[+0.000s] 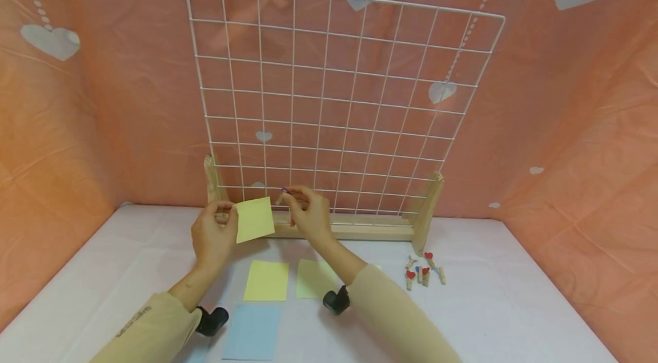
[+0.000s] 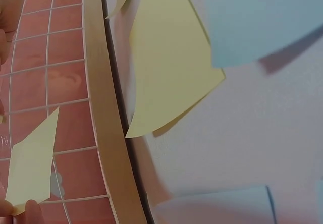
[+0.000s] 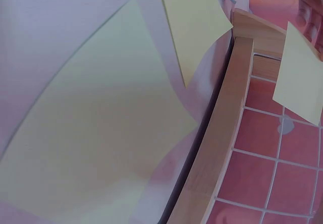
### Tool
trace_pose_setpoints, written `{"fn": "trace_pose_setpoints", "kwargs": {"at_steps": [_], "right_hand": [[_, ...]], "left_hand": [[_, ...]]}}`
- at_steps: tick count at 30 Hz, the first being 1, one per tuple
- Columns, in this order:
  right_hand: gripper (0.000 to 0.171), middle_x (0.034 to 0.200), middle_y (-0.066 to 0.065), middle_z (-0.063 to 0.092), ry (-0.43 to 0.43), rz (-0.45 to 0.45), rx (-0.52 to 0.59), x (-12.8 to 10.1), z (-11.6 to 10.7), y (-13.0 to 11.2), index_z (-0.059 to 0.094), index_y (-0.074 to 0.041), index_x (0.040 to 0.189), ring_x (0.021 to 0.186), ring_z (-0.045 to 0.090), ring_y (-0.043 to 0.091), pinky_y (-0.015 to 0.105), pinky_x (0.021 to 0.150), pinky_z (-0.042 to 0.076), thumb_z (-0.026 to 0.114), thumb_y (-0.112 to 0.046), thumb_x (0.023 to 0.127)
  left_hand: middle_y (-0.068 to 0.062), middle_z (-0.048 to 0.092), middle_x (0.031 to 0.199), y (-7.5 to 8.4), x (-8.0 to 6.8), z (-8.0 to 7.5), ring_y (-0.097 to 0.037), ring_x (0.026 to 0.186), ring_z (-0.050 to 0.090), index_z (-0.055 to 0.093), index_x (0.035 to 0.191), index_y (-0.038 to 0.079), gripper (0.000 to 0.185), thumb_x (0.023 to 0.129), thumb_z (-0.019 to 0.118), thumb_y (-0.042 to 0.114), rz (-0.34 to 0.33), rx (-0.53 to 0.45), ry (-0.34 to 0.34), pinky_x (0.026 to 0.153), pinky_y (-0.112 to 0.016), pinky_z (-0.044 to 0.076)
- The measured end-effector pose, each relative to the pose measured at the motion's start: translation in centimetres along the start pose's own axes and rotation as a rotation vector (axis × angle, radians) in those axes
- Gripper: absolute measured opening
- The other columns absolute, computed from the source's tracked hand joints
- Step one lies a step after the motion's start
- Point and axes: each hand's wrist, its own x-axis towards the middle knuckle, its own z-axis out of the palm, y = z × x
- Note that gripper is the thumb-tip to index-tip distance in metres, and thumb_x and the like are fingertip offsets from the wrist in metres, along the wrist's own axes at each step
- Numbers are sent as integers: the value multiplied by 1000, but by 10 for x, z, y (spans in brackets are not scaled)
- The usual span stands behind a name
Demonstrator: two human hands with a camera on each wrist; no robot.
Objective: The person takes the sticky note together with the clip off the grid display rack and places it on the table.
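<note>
My left hand [image 1: 213, 234] pinches a yellow sticky note [image 1: 255, 219] by its left edge, thumb in front, raised before the lower left of the white wire grid [image 1: 323, 95]. The same note [image 2: 33, 168] shows at the lower left of the left wrist view, and at the right of the right wrist view [image 3: 300, 75]. Just right of the note, my right hand [image 1: 311, 217] pinches a small wooden clothespin [image 1: 280, 199] with a bit of purple at its top. The clothespin is apart from the note in the head view.
A wooden stand [image 1: 372, 233] holds the grid upright. Yellow notes [image 1: 266, 281], a pale green-yellow note [image 1: 313, 279] and a blue note [image 1: 252, 331] lie on the white table [image 1: 514, 306]. Several small clothespins [image 1: 425, 277], some with red hearts, lie at the right.
</note>
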Motion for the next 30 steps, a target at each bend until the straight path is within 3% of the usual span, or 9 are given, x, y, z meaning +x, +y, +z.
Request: {"fn": "trace_pose_setpoints", "kwargs": {"at_steps": [7,12,16,21,26,28,30], "right_hand": [[19,92,32,68,-8,3,-28,-5,-11,-2,63,16,103,48,56,48,4,37,27,61,1,91],[20,93,31,68,-2,7,-27,-9,-21,-1,63,15,104,48,56,48,5,37,25,61,0,91],[20,92,30,69,-1,22,-34,-13,-30,1,63,14,104,48,55,48,8,38,31,62,-1,91],[21,93,30,69,3,69,-21,-17,-41,5,63,14,105,40,53,29,11,41,39,62,0,90],[22,92,30,69,22,81,-21,-20,-48,9,63,14,106,40,48,7,12,40,37,63,0,90],[21,91,29,69,33,89,-18,-21,-51,11,64,14,105,39,49,9,12,39,36,63,-1,90],[21,90,30,69,40,100,-11,-22,-53,12,64,13,104,38,52,20,12,39,36,64,-1,90]], "left_hand": [[-17,67,91,0,-4,-1,15,62,45,66,96,-2,12,90,59,6,36,-30,-38,55,-16,43],[-20,67,96,2,-8,-3,17,58,47,66,98,-3,13,90,59,4,22,-82,-113,51,-12,44],[-20,66,98,3,-10,-4,10,53,53,65,100,-3,14,92,58,5,-1,-114,-176,48,-15,48],[-20,65,100,4,-14,-6,4,54,57,64,101,-2,13,92,58,4,0,-129,-229,48,-18,51],[-19,65,99,6,-18,-6,5,58,57,64,101,-2,12,91,59,3,14,-140,-248,49,-18,52],[-19,66,99,6,-19,-6,6,59,57,64,100,-2,11,91,59,3,17,-142,-252,49,-18,52],[-19,66,98,7,-20,-5,6,59,57,64,100,-2,11,92,59,4,18,-143,-258,49,-18,52]]}}
